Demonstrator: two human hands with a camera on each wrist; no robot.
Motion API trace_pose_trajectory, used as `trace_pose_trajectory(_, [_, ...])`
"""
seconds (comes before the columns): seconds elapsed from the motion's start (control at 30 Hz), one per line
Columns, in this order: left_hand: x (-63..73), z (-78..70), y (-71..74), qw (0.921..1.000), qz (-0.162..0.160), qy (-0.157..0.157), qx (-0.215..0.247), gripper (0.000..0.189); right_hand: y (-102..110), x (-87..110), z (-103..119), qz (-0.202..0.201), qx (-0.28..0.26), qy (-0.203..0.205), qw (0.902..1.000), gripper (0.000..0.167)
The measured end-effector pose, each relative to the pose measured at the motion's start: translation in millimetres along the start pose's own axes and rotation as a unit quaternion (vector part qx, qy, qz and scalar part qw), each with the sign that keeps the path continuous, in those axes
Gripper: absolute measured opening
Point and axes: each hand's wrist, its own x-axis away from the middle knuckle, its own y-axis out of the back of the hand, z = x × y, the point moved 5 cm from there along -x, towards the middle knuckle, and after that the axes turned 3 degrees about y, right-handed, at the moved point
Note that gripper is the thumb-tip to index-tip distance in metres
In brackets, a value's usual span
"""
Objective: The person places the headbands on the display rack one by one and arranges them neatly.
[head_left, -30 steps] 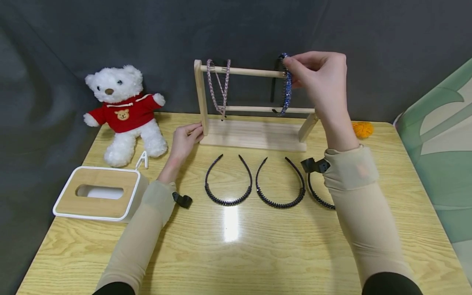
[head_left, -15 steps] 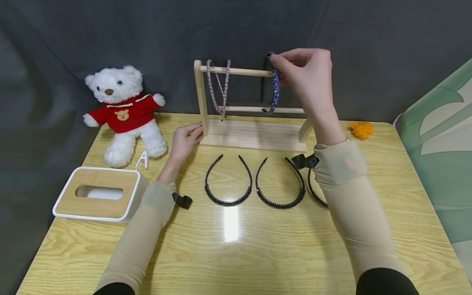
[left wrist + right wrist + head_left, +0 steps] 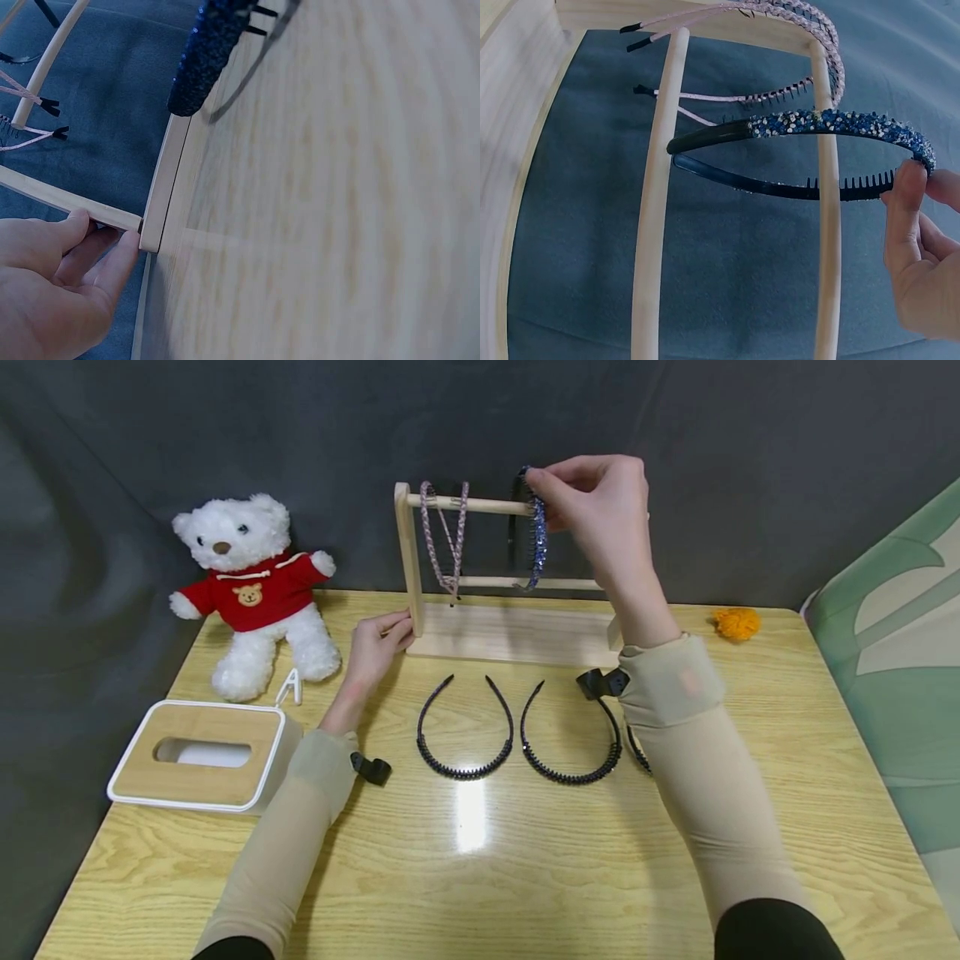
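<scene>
My right hand [image 3: 611, 514] pinches the top of a blue sequined, toothed headband [image 3: 538, 543] between thumb and fingers. In the right wrist view that headband [image 3: 855, 124] loops around the upper bar [image 3: 829, 247] of a wooden display rack [image 3: 517, 639], its ends at the lower bar [image 3: 651, 247]. Pink braided headbands [image 3: 461, 531] hang at the rack's left end. My left hand [image 3: 372, 647] holds the foot of the rack's left post [image 3: 409, 560]; the left wrist view shows thumb and fingers on either side of that post [image 3: 67, 201].
Two dark toothed headbands [image 3: 465, 772] lie in front of the rack, and a third [image 3: 637, 752] is partly behind my right forearm. A white bear [image 3: 251, 585] and a tissue box [image 3: 202, 752] stand left. An orange pom-pom [image 3: 737, 624] lies far right.
My right hand has moved left along the upper bar, taking the blue headband toward the pink ones. The left hand stays at the post.
</scene>
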Motion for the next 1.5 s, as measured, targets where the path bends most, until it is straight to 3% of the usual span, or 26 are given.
trace_pose_trajectory(0.93, [0.5, -2.9, -3.3, 1.0000, 0.002, 0.002, 0.006, 0.031, -38.8, -15.6, -7.1, 0.012, -0.014, -0.019, 0.9996, 0.025])
trace_pose_trajectory(1.23, [0.1, -2.9, -3.0, 0.9999, 0.004, 0.011, 0.006, 0.032, -43.2, -17.6, -3.1, 0.017, 0.034, 0.008, 0.9992, 0.011])
trace_pose_trajectory(1.5, [0.5, -1.0, -0.9, 0.9999, -0.001, 0.010, 0.008, 0.031, -51.9, -18.7, 2.0, 0.033, 0.098, 0.054, 0.9932, 0.015])
